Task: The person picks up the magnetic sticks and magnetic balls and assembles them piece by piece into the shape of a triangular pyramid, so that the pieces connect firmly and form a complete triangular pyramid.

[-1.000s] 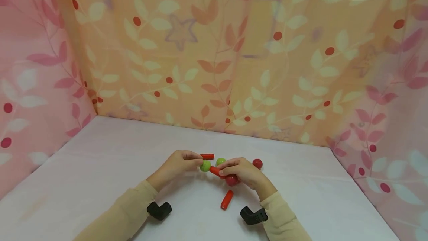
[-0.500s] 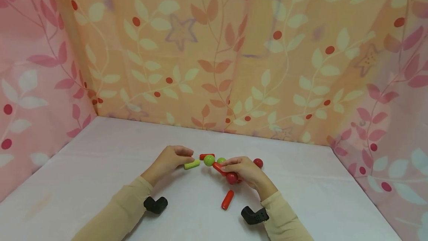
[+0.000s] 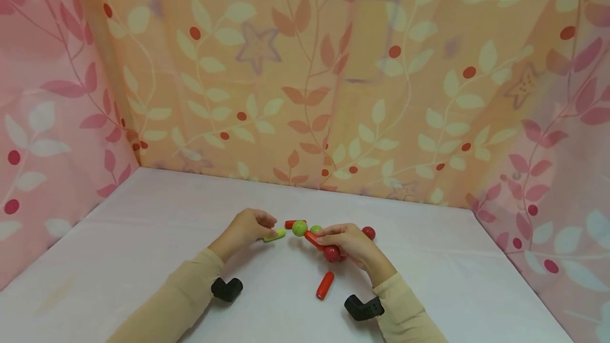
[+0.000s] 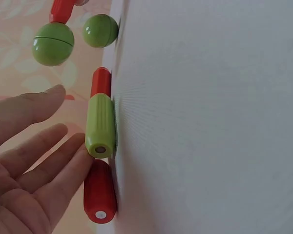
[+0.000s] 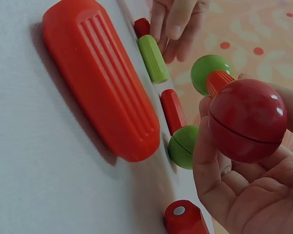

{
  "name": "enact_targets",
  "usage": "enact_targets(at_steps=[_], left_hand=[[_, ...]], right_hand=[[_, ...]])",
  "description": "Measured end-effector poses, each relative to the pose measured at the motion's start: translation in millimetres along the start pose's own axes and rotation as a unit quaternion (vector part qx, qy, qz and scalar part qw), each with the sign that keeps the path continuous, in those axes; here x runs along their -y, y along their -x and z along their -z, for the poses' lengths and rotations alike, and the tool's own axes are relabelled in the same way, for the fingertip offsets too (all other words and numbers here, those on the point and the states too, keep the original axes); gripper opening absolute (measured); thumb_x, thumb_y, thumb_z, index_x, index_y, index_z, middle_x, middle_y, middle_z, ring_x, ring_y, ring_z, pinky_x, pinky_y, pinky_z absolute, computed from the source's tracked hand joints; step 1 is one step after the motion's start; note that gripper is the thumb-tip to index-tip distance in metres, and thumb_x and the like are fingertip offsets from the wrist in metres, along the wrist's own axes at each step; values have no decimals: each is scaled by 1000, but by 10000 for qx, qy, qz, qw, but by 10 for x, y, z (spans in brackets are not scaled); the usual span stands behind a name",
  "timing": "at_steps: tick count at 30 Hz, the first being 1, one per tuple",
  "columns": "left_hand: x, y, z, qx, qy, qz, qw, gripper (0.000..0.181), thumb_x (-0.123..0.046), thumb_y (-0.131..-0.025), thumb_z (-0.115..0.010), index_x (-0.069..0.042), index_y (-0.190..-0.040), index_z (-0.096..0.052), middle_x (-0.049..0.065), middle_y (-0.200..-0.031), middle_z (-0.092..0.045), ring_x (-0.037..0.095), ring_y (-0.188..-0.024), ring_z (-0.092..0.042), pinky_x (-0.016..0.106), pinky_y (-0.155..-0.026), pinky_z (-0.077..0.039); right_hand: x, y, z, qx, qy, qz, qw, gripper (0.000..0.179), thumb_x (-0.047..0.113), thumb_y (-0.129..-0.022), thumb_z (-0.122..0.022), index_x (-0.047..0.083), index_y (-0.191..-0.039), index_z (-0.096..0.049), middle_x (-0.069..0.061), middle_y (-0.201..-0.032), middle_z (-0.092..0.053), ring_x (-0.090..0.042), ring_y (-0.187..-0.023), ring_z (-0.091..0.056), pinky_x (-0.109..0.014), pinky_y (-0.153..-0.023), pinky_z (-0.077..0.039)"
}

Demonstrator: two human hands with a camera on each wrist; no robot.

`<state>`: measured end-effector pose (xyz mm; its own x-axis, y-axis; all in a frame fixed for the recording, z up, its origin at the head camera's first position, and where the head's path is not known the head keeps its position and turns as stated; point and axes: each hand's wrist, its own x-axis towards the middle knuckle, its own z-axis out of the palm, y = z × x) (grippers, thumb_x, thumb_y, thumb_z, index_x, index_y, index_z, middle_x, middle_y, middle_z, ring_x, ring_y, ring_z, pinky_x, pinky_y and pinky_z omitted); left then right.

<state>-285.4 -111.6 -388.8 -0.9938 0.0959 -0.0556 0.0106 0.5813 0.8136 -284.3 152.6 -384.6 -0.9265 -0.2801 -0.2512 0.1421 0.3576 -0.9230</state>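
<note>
My right hand (image 3: 351, 245), raised over the table (image 3: 281, 300), pinches a red rod (image 3: 312, 238) with a green ball (image 3: 299, 228) at one end and a red ball (image 3: 331, 253) at the other. My left hand (image 3: 243, 231) is loose, fingers extended and thumb apart, beside a green rod (image 4: 100, 122) lying on the table.

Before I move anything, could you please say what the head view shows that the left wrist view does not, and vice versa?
Only the head view shows the nearer red ball, farther red ball, nearest red stick and black wrist devices.

Only the left wrist view shows the dark red stick by the left hand and the end disc of the lime stick.

Both show that hand, the lime stick, a raised green ball and another green ball.
</note>
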Motion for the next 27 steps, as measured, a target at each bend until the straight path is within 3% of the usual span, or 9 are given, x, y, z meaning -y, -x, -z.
enact_targets(at_steps=[7,19,27], left_hand=[[4,-49,-46,152,-232,102,9996,26,-3,-74,-83,-4,-100,-77,5,-97,-76,14,-88,-65,31,-81,-55],[-25,-54,-105,60,-515,352,9980,17,-4,-73,-85,-7,-88,-78,1,-85,-73,16,-82,-60,25,-69,-52],[-32,14,-91,30,-31,420,9991,17,-6,-74,-83,-8,-90,-79,3,-94,-72,19,-92,-59,25,-72,-53]], right_hand=[[-6,7,-2,16,-24,30,10000,31,21,-87,-73,6,-114,-74,-3,-100,-72,-15,-89,-63,-25,-74,-51],[-11,-12,10,-76,-34,-21,10000,30,20,-87,-73,6,-113,-75,-3,-101,-73,-16,-90,-63,-24,-73,-50],[-28,-22,16,-62,-65,-14,10000,31,20,-87,-73,6,-114,-75,-4,-104,-73,-17,-92,-63,-25,-75,-51]])
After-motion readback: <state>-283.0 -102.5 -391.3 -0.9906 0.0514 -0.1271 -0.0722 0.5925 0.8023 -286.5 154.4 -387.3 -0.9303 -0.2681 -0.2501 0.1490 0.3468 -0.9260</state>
